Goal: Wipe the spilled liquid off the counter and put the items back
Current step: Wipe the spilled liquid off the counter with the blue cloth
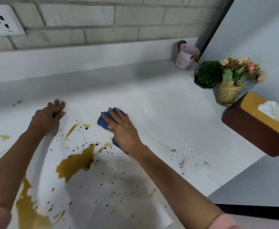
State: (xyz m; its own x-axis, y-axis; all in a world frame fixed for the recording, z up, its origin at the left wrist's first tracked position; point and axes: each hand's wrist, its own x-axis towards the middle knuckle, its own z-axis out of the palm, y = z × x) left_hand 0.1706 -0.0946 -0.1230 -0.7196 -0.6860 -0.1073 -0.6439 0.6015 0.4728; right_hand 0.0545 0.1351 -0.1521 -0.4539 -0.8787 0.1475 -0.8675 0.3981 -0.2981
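Brown liquid (76,162) is spilled across the white counter (152,103), with more puddles at the left front and dark specks scattered around. My right hand (122,129) presses flat on a blue cloth (103,121) just above and right of the main puddle. My left hand (50,115) rests palm down on the counter, fingers spread, to the left of the cloth, holding nothing.
A pink metal bucket (185,57) stands in the back right corner. Beside it are a green plant in a black wire frame (207,74) and a flower pot wrapped in burlap (233,80). A brown tissue box (258,123) is at the right edge. A wall socket (1,20) is at upper left.
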